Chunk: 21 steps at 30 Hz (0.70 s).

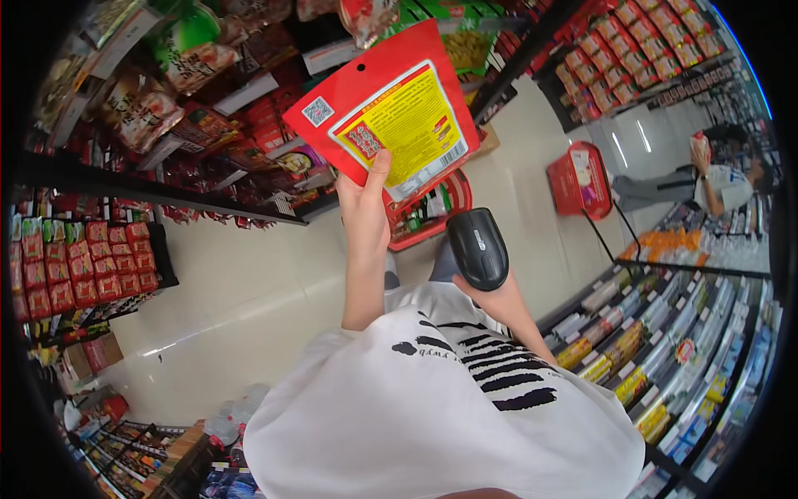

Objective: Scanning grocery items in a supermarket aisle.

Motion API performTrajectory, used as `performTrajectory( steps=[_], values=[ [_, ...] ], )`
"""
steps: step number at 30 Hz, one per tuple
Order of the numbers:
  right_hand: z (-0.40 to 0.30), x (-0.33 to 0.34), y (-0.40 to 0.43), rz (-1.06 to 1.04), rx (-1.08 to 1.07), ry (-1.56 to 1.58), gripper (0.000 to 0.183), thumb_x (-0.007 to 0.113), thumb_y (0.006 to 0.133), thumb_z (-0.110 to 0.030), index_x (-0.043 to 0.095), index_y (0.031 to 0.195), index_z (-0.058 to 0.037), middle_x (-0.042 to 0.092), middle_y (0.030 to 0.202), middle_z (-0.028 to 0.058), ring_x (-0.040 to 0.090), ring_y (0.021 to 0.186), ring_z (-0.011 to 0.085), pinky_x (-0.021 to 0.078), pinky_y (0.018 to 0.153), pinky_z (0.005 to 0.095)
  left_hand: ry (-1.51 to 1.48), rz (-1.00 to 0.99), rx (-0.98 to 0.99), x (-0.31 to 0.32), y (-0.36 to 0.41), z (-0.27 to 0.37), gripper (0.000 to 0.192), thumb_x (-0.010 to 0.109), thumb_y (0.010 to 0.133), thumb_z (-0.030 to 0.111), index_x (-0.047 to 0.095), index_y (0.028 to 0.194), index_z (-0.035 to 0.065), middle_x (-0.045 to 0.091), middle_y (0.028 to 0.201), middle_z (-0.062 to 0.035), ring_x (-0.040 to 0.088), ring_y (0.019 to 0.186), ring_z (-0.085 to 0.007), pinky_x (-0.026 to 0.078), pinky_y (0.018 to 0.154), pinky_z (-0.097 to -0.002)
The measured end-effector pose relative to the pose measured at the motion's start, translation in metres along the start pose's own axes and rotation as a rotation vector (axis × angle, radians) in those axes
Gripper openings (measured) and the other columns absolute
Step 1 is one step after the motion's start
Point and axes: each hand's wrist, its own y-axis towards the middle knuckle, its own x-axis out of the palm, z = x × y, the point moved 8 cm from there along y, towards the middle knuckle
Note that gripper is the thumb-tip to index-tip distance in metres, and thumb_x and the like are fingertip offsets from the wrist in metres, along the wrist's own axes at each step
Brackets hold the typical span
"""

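A red food pouch point(312, 134) with a yellow printed back panel and a barcode is raised in front of the shelves. My left hand point(368, 203) grips its lower left edge, the thumb lying over the printed side. My right hand point(499, 299) holds a black handheld barcode scanner point(478, 249), its rounded top facing up; most of the fingers are hidden under it. The scanner is to the lower right of the pouch, apart from it. Below the pouch, partly covered by it, a red shopping basket point(430, 234) with packaged goods stands by my legs.
A shelf rack point(249, 212) of packaged foods rises ahead. To the right, a red basket point(580, 178) with long handles stands on the tiled floor near another person point(717, 181), who holds something. Shelves of boxed goods point(623, 349) run along the lower right. Hanging red packets point(81, 268) are at left.
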Motion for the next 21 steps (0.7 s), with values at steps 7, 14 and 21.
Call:
performTrajectory(
  steps=[7, 14, 21],
  values=[
    [0.002, -0.012, -0.010, 0.022, -0.039, -0.033, 0.024, 0.070, 0.069, -0.005, 0.060, 0.090, 0.0004, 0.064, 0.079, 0.0063, 0.059, 0.072, 0.0120, 0.0474, 0.068, 0.0286, 0.064, -0.028, -0.055, 0.016, -0.020, 0.000, 0.030, 0.060, 0.087, 0.008, 0.052, 0.114, -0.0026, 0.059, 0.112, -0.0090, 0.054, 0.103, -0.0138, 0.040, 0.091, -0.0289],
    [0.016, -0.056, 0.001, 0.067, -0.105, 0.010, 0.031, 0.071, 0.063, -0.003, 0.059, 0.092, 0.0004, 0.064, 0.081, 0.0083, 0.059, 0.073, 0.0150, 0.0475, 0.069, 0.0295, 0.072, -0.077, -0.015, 0.050, -0.029, -0.008, 0.041, 0.064, 0.084, 0.007, 0.047, 0.120, -0.0006, 0.056, 0.114, -0.0075, 0.052, 0.104, -0.0159, 0.037, 0.094, -0.0310],
    [0.038, -0.094, 0.018, -0.036, -0.058, 0.006, 0.038, 0.072, 0.063, -0.005, 0.058, 0.098, 0.0003, 0.065, 0.085, 0.0104, 0.061, 0.077, 0.0159, 0.0475, 0.072, 0.0299, 0.163, -0.034, -0.124, 0.073, -0.035, -0.067, 0.038, 0.061, 0.085, 0.005, 0.047, 0.120, -0.0009, 0.056, 0.114, -0.0086, 0.052, 0.106, -0.0166, 0.039, 0.092, -0.0314]
  ],
)
